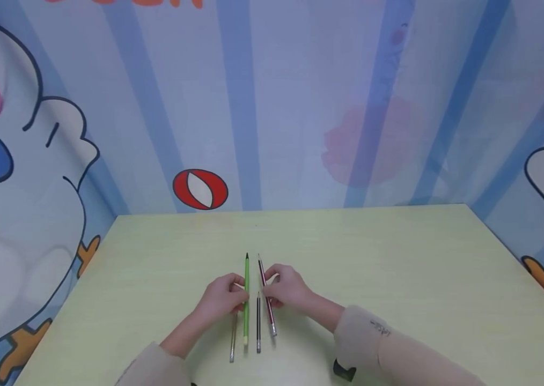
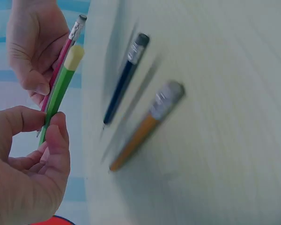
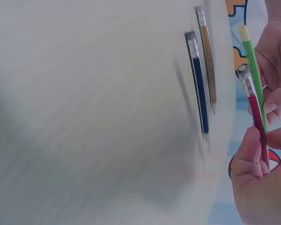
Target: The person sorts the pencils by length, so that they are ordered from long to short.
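My left hand (image 1: 223, 296) pinches a green pencil (image 1: 246, 321) with a pale yellow end. A dark red pencil (image 1: 270, 313) with a metal ferrule and a grey eraser is pinched by my right hand (image 1: 288, 288). Both pencils point away from me, side by side and slightly apart. Between them in the head view, a shorter dark blue pencil (image 1: 258, 324) lies on the table. Left of it lies a short orange-brown pencil (image 1: 232, 340), its far end hidden behind my left hand; its whole length shows in the left wrist view (image 2: 136, 140).
The pale wooden table (image 1: 373, 257) stretches out on both sides of the hands. Behind it and at its sides hangs a blue striped cloth (image 1: 291, 107) with cartoon prints, among them a red and white ball (image 1: 200, 189).
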{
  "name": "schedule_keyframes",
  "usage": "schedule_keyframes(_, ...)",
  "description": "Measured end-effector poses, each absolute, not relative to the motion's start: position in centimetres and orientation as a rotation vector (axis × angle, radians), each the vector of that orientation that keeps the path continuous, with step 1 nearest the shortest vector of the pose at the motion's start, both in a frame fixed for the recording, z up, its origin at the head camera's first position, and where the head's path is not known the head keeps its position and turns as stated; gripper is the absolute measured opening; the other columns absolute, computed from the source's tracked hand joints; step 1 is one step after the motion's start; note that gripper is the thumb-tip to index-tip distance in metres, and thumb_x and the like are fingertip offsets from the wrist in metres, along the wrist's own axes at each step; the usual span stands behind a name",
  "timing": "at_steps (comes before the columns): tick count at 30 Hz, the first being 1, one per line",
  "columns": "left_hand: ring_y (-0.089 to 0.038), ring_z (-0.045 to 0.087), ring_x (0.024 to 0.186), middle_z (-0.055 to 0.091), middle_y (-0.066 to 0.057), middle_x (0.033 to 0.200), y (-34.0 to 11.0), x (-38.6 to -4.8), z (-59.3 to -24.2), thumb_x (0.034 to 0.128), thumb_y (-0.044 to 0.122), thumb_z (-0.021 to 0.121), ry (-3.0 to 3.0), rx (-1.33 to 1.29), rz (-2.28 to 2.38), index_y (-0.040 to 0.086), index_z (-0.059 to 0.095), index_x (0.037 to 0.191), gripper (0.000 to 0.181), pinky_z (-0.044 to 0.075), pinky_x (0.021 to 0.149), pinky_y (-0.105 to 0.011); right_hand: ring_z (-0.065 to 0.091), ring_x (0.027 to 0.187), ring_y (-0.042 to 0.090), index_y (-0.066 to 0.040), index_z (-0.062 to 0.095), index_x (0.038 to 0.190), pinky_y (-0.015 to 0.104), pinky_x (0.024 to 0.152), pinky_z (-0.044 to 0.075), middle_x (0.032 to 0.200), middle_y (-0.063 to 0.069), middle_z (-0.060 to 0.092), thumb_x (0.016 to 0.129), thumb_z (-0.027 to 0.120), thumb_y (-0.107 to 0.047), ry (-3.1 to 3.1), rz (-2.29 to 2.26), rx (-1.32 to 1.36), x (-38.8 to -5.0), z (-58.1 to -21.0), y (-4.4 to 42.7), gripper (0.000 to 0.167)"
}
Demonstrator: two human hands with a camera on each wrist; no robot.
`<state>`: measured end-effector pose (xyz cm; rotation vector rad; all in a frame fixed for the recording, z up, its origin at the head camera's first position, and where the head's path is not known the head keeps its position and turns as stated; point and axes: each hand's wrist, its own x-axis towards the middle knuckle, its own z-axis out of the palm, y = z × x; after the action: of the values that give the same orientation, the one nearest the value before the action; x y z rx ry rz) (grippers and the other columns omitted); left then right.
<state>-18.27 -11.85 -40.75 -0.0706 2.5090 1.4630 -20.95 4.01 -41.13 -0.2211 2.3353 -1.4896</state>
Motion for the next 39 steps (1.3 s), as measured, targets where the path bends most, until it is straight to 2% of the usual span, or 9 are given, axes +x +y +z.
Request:
schedule_keyframes(13, -0.009, 0.057, 0.057, 0.064, -0.007, 0.078, -6.9, -19.8, -40.2, 0.0783, 0.007, 0.057, 2.427, 0.14, 1.545, -0.001, 0.052, 0.106, 0.029, 0.049, 0.054, -0.023, 0.05, 0.047, 0.011, 0.005, 0.048, 0.103, 0.024, 0.048, 0.046, 0.061, 0.003, 0.052, 0.074, 0.051, 0.0, 2.268, -1.613, -0.154, -21.0, -39.3, 10.0, 0.029)
schedule_keyframes(24, -0.01, 0.058, 0.057, 0.064, -0.008, 0.078, -3.2, -20.5, -41.0, 0.0779, 0.006, 0.06, 2.365, 0.139, 1.558, -0.002, 0.053, 0.105, 0.029, 0.051, 0.055, -0.023, 0.052, 0.051, 0.011, 0.006, 0.043, 0.104, 0.027, 0.05, 0.047, 0.062, 0.001, 0.052, 0.076, 0.051, -0.001, 2.272, -1.619, -0.214, -20.3, -39.3, 15.0, 0.03)
schedule_keyframes(30, -0.01, 0.058, 0.055, 0.063, -0.008, 0.076, -1.7, -21.3, -41.8, 0.0771, 0.006, 0.062, 2.355, 0.123, 1.557, -0.002, 0.054, 0.103, 0.028, 0.051, 0.054, -0.023, 0.051, 0.055, 0.012, 0.006, 0.042, 0.106, 0.025, 0.049, 0.043, 0.066, 0.002, 0.054, 0.078, 0.051, 0.0, 2.257, -1.633, -0.2, -20.1, -39.4, 16.8, 0.03)
schedule_keyframes(39, -0.011, 0.058, 0.053, 0.062, -0.006, 0.073, -0.3, -22.7, -43.2, 0.0768, 0.007, 0.063, 2.4, 0.113, 1.477, -0.001, 0.055, 0.099, 0.025, 0.05, 0.053, -0.023, 0.052, 0.057, 0.013, 0.006, 0.041, 0.111, 0.027, 0.053, 0.046, 0.071, 0.004, 0.058, 0.082, 0.052, -0.003, 2.254, -1.648, -0.159, -20.2, -39.6, 18.8, 0.032)
